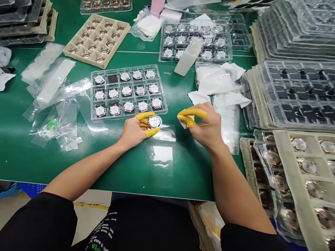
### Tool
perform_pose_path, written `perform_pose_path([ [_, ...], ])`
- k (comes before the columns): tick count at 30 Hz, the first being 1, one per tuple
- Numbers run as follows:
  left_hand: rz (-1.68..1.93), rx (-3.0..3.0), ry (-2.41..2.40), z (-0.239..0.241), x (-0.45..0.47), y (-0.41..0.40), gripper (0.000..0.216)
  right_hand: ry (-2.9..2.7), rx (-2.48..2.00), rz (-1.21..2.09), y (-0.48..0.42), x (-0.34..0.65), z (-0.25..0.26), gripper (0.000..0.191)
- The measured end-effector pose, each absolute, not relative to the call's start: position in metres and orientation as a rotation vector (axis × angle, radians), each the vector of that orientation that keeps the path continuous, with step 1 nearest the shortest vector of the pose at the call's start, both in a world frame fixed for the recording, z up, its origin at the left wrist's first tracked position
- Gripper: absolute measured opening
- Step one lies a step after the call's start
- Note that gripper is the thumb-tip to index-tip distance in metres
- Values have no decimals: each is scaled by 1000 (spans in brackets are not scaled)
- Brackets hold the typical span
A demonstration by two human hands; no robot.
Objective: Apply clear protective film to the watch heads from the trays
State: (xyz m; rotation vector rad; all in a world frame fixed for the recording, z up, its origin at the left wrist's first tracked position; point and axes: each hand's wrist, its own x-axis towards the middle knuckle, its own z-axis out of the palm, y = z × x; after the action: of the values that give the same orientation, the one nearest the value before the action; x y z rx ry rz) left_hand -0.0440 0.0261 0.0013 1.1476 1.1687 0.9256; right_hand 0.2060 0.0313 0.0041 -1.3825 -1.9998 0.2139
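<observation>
My left hand (137,129), with yellow finger cots on the fingertips, pinches a round silver watch case (155,121) just in front of a clear plastic tray (128,92) that holds several more such cases. My right hand (205,126), also in yellow finger cots, is closed on a small folded white wipe (182,120) a little to the right of the case. A small clear plastic bag (165,134) lies under the case, and another one (161,157) lies nearer to me on the green mat.
A beige tray (97,39) of gold-toned parts lies at the back left, another clear tray (195,39) of cases with a white bottle (188,56) at the back. White wipes (217,78), stacked trays (293,94) at right, loose plastic bags (56,104) at left.
</observation>
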Motion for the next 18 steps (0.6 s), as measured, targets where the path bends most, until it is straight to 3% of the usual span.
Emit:
perform_pose_path([
  [6, 868, 1119, 1066, 2, -44, 26, 66, -2218, -1151, 169, 25, 152, 15, 18],
  [18, 856, 1128, 1075, 1, -45, 23, 61, -2021, -1185, 220, 22, 155, 9, 17],
])
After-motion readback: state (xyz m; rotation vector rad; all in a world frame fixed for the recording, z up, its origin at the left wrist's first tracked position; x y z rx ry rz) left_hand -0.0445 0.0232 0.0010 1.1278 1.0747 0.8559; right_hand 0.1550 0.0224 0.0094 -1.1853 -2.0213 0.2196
